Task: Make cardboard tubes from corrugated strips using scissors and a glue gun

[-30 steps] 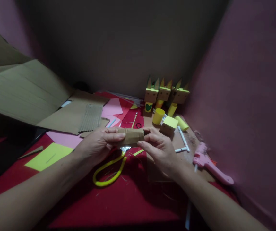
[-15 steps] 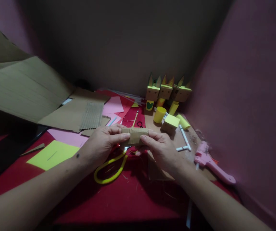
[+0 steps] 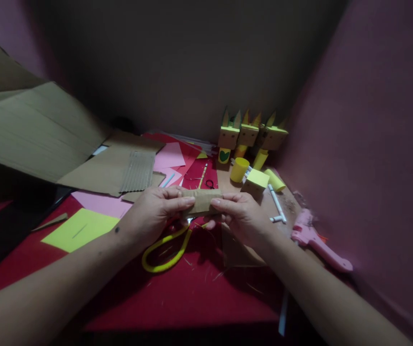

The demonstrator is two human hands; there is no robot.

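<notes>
A small strip of brown cardboard [image 3: 203,202] is stretched level between both hands, above the red tabletop. My left hand [image 3: 158,209] pinches its left end, thumb in front and fingers behind. At the other end, my right hand [image 3: 240,214] grips it the same way, thumb on the near face. Scissors with yellow handles [image 3: 166,252] lie beneath the hands, their blades mostly hidden. Just behind the strip are a thin patterned stick [image 3: 202,175] and a small dark ring [image 3: 209,184].
Cardboard box figures [image 3: 229,138] stand at the back right, near a yellow paper cylinder [image 3: 240,169] and a yellow-topped box [image 3: 256,183]. A pink glue gun [image 3: 316,240] lies right. Large cardboard pieces [image 3: 98,168], pink paper [image 3: 170,155] and a yellow-green sheet [image 3: 80,229] occupy the left.
Both hands still hold the cardboard strip in nearly the same place. My right fingers have shifted slightly; the whole view has moved a little.
</notes>
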